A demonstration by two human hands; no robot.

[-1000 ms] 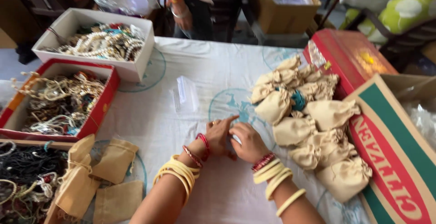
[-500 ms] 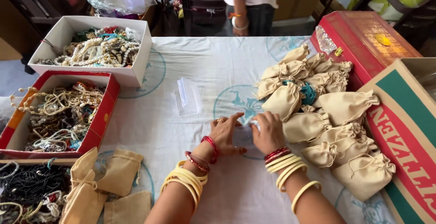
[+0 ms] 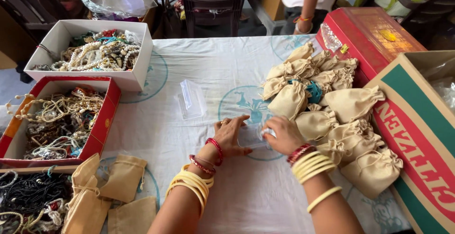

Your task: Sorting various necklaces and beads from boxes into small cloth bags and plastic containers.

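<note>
While both wrists are ringed with bangles, the scene is set out as follows.
Hands: the left hand (image 3: 231, 137) is laid flat, fingers spread, on a small clear plastic packet (image 3: 251, 137); the right hand (image 3: 283, 135) is curled and pinched on the packet's right edge.
Packet: it is pressed on the white tablecloth (image 3: 237, 68), between the two hands.
Filled pouches: a heap of tied beige pouches (image 3: 332, 120) is seen just right of the right hand.
Clear box: a small transparent box (image 3: 191, 100) is placed beyond the left hand.
White box (image 3: 137, 80): pearl and bead strings are held in it.
Red box (image 3: 106, 120): tangled necklaces are kept in it.
Flat pouches: empty beige pouches (image 3: 109, 191) are laid near left.
Cardboard carton (image 3: 417, 134): its contents cannot be told.
</note>
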